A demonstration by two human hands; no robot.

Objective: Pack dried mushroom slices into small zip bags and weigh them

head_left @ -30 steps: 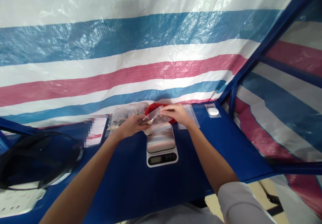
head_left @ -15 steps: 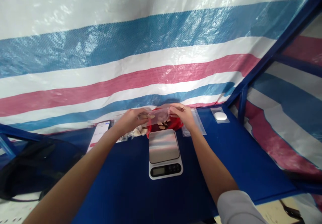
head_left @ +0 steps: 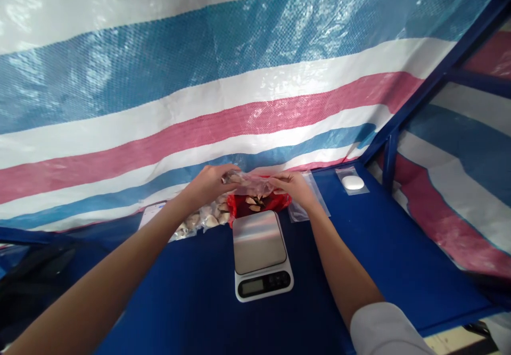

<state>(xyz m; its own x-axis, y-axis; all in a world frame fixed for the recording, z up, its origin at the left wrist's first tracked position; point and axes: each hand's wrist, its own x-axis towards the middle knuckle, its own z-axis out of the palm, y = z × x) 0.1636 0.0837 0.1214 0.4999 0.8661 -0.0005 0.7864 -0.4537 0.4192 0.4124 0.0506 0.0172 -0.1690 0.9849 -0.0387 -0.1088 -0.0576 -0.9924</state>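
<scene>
Between my two hands stretches a clear plastic bag, held above a red plastic bag. My left hand is closed round the end of the clear bag where some brownish pieces show inside. My right hand pinches the other end with thumb and fingers. Loose brown, chip-like pieces lie in the red bag; what they are I cannot tell. Just in front stands a white kitchen scale with a bare metal plate; its display shows no readable figure.
Filled clear bags of pale pieces lie left of the red bag, beside a phone. Flat clear bags lie right of it. Farther right, a white rounded object rests on a small clear bag. A striped tarp walls the blue table's back.
The clear bag now looks more crumpled and gathered between my hands, and my left hand has turned over its end. The view has shifted slightly, showing more of the filled bags.
</scene>
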